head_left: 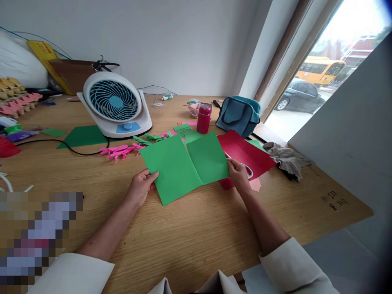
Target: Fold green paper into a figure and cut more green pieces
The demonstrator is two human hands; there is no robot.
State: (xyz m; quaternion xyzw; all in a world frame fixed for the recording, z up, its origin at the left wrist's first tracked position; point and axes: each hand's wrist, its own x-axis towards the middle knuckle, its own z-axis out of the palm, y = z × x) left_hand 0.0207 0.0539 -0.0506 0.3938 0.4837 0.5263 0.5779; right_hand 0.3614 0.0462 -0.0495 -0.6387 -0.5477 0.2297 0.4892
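Observation:
A sheet of green paper [171, 171] with a crease down its middle is spread out above the table. My left hand [143, 185] pinches its left edge, thumb on top. At the opposite edge, my right hand [238, 173] is closed on the paper. White-handled scissors [250, 171] show beside and behind my right hand; whether they lie on the table or are in the hand I cannot tell. Behind them is a red sheet of paper [245, 151]. Pink fringed paper strips [118, 152] and green cut strips [150, 139] lie beyond the green sheet.
A white and blue fan [114, 102] stands at the back left, its black cord [76, 152] running left. A red bottle [203, 119] and a teal bag [239, 116] stand at the back right. A grey cloth [286, 157] lies near the table's right edge.

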